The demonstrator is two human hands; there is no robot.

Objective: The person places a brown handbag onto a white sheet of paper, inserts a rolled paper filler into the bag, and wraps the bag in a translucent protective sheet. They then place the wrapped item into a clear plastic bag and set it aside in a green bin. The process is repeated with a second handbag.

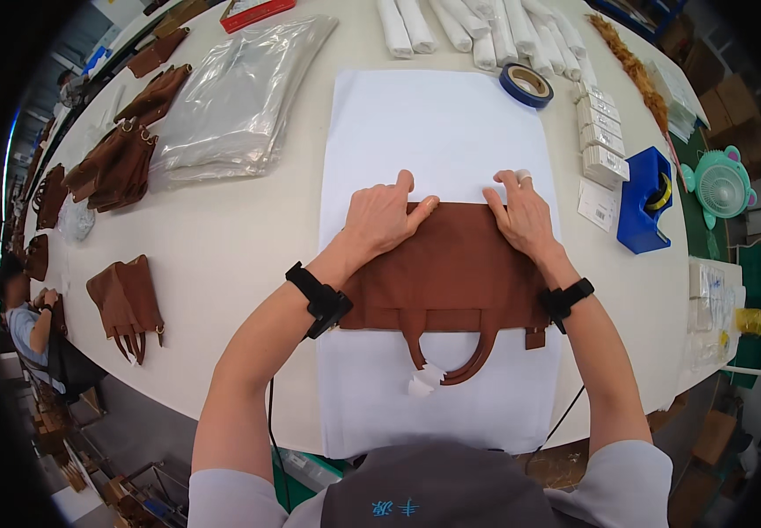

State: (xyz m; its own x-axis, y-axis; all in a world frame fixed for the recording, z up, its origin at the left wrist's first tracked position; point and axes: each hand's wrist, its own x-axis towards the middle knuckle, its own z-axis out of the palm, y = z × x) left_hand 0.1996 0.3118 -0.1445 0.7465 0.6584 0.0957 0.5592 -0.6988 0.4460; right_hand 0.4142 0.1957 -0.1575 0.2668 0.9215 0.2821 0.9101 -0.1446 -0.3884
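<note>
A brown handbag [455, 264] lies flat on a white sheet of paper [437, 114], its base away from me and its looped handles [486, 348] toward me. White tags or paper scraps [427, 378] hang by the handles. My left hand [383, 216] rests at the bag's far left corner, thumb stretched along the far edge and index finger apart from it. At the far right corner, my right hand [521, 214] touches the bag with thumb and fingers spread; a white cover sits on one finger. The undersides of both hands are hidden.
Clear plastic bags [239, 106] and more brown handbags [121, 163] occupy the table's left. White rolls [495, 31], blue tape [526, 85], small white boxes [603, 132] and a blue tape dispenser [644, 201] lie beyond and right. A person [33, 330] sits far left.
</note>
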